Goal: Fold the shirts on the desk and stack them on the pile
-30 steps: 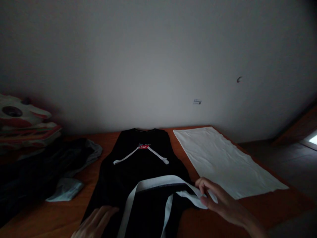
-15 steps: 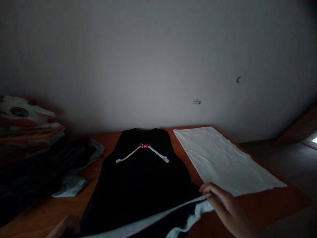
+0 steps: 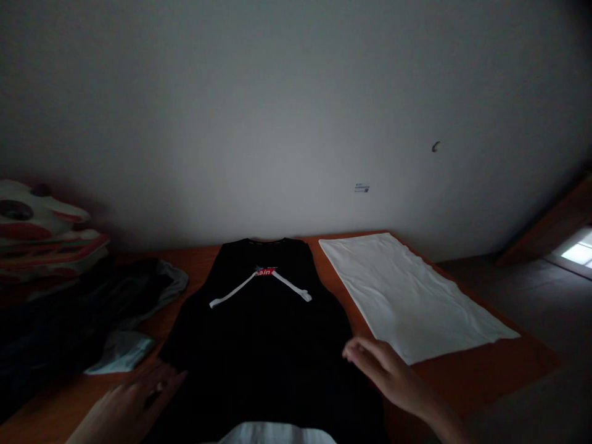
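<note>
A black sleeveless top [image 3: 263,333] with white stripes and a small red label lies flat on the orange table [image 3: 462,376], its neck toward the wall. My left hand [image 3: 127,404] rests with its fingers stretched out at the garment's left edge. My right hand [image 3: 388,373] lies at the garment's right edge, fingers loosely extended and holding nothing. A white band of the garment shows at the bottom edge of the view.
A flat white cloth [image 3: 407,296] lies to the right of the black top. At the left sit a heap of dark clothes [image 3: 78,314] and a stack of red and white items [image 3: 41,240]. A grey wall rises behind the table.
The folded-up white-striped hem has been pulled back toward me, leaving the black top spread flat. My right hand let go of the hem, and both hands now lie at the garment's sides.
</note>
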A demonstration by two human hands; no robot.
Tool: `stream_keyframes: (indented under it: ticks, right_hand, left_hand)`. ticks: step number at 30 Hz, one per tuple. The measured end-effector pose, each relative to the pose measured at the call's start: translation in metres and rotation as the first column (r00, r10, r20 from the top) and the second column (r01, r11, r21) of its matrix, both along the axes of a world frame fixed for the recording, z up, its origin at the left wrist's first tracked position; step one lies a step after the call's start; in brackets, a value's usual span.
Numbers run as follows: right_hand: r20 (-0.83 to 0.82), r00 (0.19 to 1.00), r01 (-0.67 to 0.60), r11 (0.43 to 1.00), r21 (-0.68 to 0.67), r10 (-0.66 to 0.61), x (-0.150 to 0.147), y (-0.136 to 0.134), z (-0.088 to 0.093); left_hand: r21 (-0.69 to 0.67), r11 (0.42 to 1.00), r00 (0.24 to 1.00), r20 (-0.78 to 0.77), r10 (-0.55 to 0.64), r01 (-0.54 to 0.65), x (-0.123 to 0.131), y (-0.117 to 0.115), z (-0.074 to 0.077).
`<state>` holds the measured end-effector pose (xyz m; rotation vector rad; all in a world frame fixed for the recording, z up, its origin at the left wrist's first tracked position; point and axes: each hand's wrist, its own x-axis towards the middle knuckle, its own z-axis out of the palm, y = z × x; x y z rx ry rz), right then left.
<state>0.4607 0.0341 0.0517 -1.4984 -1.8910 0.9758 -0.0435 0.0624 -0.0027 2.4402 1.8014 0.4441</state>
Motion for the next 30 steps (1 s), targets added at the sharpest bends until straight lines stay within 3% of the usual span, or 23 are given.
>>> stream_keyframes:
  ticks: [3, 5, 10, 13, 17, 19, 22, 26, 30]
  right_hand:
    - [0.163, 0.964, 0.166, 0.952, 0.258, -0.213, -0.014, 0.048, -0.029]
    - [0.303, 0.909, 0.167, 0.916, 0.364, -0.286, -0.017, 0.07, -0.05]
    - [0.6, 0.755, 0.059, 0.939, 0.34, -0.264, -0.009, 0.087, -0.086]
    - [0.709, 0.652, 0.081, 0.954, 0.288, -0.269, -0.01, 0.093, -0.085]
    - [0.767, 0.575, 0.146, 0.958, 0.247, -0.285, -0.03, 0.104, -0.066]
    - [0.727, 0.608, 0.151, 0.945, 0.289, -0.319, -0.043, 0.104, -0.063]
    - [0.67, 0.675, 0.165, 0.948, 0.271, -0.309, -0.053, 0.103, -0.072]
    - [0.661, 0.703, 0.137, 0.962, 0.236, -0.262, -0.043, 0.112, -0.084]
    - [0.578, 0.755, 0.106, 0.928, 0.358, -0.309, -0.031, 0.108, -0.063]
  left_hand:
    - [0.0, 0.997, 0.997, -0.016, -0.08, 0.08, 0.03, 0.03, 0.004]
    - [0.049, 0.995, 0.994, -0.079, -0.077, 0.081, 0.038, 0.039, -0.002]
    - [0.086, 0.987, 0.968, -0.226, -0.112, 0.134, 0.007, 0.033, -0.031]
    - [0.127, 0.981, 0.962, -0.249, -0.111, 0.146, -0.004, 0.026, -0.039]
    - [0.1, 0.99, 0.969, -0.237, -0.072, 0.098, 0.01, 0.027, -0.036]
    - [0.076, 0.995, 0.972, -0.23, -0.043, 0.061, 0.018, 0.03, -0.035]
    - [0.069, 0.995, 0.973, -0.224, -0.05, 0.067, 0.025, 0.037, -0.036]
    - [0.069, 0.991, 0.975, -0.199, -0.1, 0.115, 0.025, 0.047, -0.032]
    - [0.023, 0.996, 0.991, -0.107, -0.083, 0.086, 0.018, 0.037, -0.015]
